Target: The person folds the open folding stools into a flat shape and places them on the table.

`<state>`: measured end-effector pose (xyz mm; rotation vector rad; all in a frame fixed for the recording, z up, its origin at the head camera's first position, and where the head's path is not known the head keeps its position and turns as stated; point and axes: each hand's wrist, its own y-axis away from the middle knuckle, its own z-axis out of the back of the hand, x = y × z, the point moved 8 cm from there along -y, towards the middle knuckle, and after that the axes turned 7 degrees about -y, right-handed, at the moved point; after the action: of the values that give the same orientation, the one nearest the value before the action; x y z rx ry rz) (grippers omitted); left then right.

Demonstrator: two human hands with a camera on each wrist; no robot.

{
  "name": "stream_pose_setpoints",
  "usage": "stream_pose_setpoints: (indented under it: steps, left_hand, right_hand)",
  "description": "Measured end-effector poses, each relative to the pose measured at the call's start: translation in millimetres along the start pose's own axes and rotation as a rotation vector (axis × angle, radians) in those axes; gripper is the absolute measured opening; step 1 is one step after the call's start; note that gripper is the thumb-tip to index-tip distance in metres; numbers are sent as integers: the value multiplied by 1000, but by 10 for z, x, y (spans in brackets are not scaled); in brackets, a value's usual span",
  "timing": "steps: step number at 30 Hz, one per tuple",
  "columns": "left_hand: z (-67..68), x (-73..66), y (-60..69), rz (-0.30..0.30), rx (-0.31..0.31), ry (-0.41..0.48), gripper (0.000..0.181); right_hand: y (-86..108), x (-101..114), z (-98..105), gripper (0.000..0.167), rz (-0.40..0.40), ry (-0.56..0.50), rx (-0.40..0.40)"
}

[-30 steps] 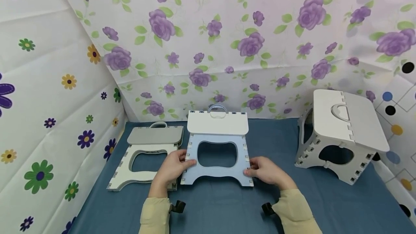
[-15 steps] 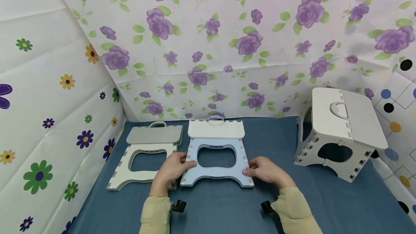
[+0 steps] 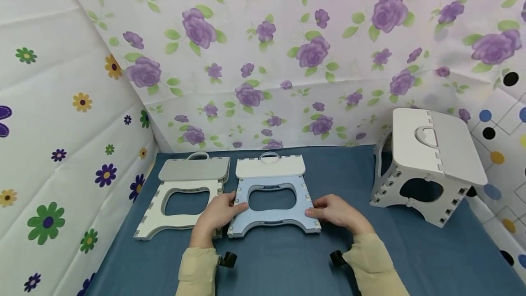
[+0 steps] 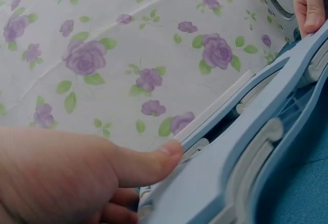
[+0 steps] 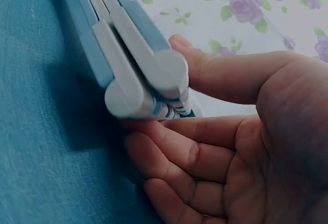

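While left hand [image 3: 218,214], right hand [image 3: 339,214] pinch one blue stool [image 3: 271,216], two pale stools [image 3: 195,171] flank it.

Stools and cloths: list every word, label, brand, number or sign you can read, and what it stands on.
None: nothing readable shows on the blue stool, cream stool, open stool or patterned cloths. Any finer marks would be too small to read.

a creased white back sheet [image 3: 230,134], printed with purple roses and green leaves, rises behind a blue cloth [image 3: 279,264]. a left sheet [image 3: 53,118] bears multicoloured daisies; a right sheet [image 3: 503,115] carries coloured dots and thin lines. pinkish light tints the upper back.
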<state>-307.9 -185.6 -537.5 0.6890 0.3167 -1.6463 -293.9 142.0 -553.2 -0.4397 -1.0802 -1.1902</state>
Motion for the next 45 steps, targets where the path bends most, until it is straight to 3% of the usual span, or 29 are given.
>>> stream_pose_setpoints:
  steps: [7, 11, 16, 23, 33, 45]
  left_hand:
    - [106, -92, 57, 13, -54, -79, 53]
    - [245, -121, 100, 67, -179, -131, 50]
    - [356, -112, 104, 119, -285, -80, 50]
    - [302, -90, 58, 122, -270, -77, 46]
    - [314, -86, 58, 117, -277, -71, 48]
    - [311, -47, 86, 123, -260, -65, 50]
  right_hand:
    - [-15, -28, 8, 42, 0, -1, -1]
    - [-15, -60, 11, 53, -5, -8, -17]
    - [-17, -45, 41, 58, -18, -5, -47]
    - [-14, 41, 25, 51, 11, 3, -53]
    - [-47, 30, -14, 52, -54, 25, -105]
    - [-66, 46, -50, 59, -58, 58, -153]
